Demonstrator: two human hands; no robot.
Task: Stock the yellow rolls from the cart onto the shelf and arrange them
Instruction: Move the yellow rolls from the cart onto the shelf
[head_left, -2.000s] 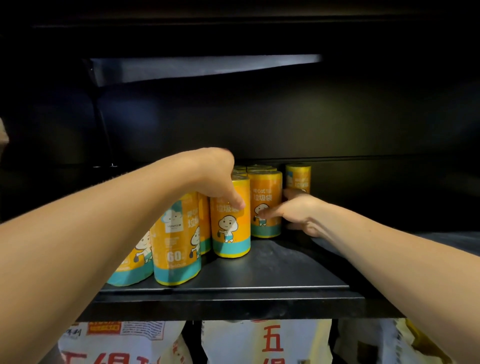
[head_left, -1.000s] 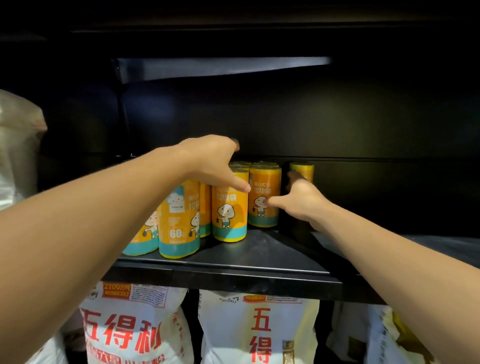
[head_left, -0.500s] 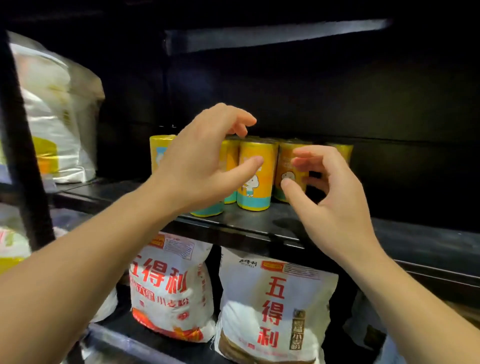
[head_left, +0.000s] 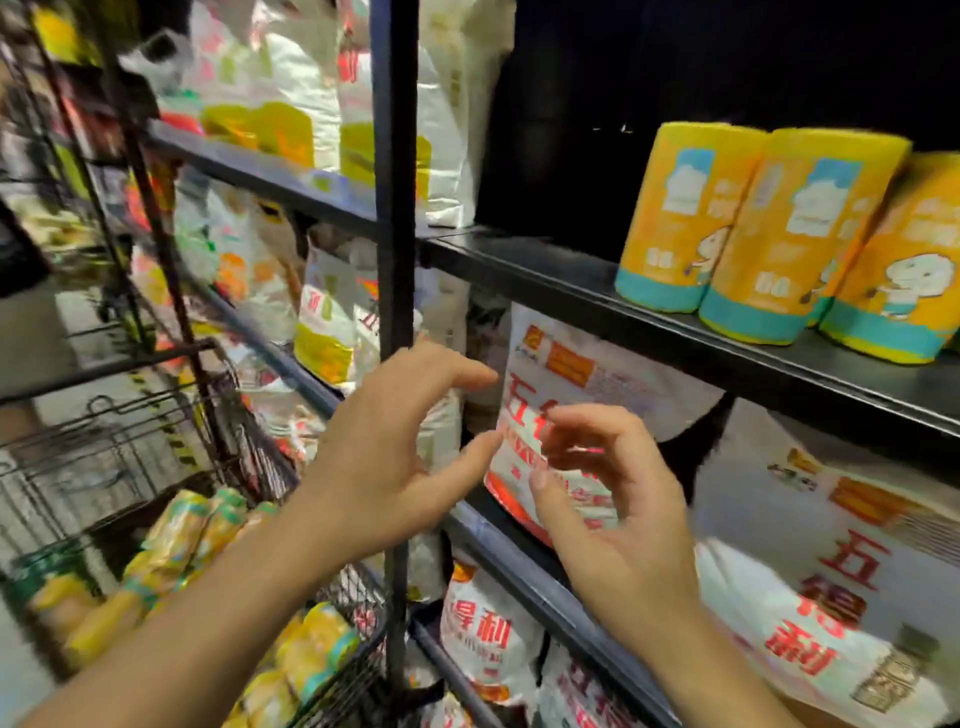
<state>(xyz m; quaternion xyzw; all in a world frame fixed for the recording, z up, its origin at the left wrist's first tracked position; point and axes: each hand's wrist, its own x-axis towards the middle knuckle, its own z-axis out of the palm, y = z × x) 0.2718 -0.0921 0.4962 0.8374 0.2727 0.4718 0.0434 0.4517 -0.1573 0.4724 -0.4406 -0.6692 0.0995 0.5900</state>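
Being held empty and half-open beside the cart (head_left: 130, 441), left hand (head_left: 384, 457) and right hand (head_left: 618, 525) are seemingly being readied for rolls (head_left: 179, 525).

Yellow rolls (head_left: 756, 228) on shelf (head_left: 545, 275), left grip (head_left: 384, 467), right grip (head_left: 618, 514) (both loose)

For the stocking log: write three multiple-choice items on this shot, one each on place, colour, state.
1. Where are the unstocked rolls? A cart; B floor; C top shelf.
2. Band colour at the foot of the shelved rolls? A red; B teal; C black.
3. What do the left hand and right hand hold? A rolls; B a bag; C nothing.
1 A, they lie in the cart at lower left. 2 B, teal bottoms show. 3 C, both are empty.
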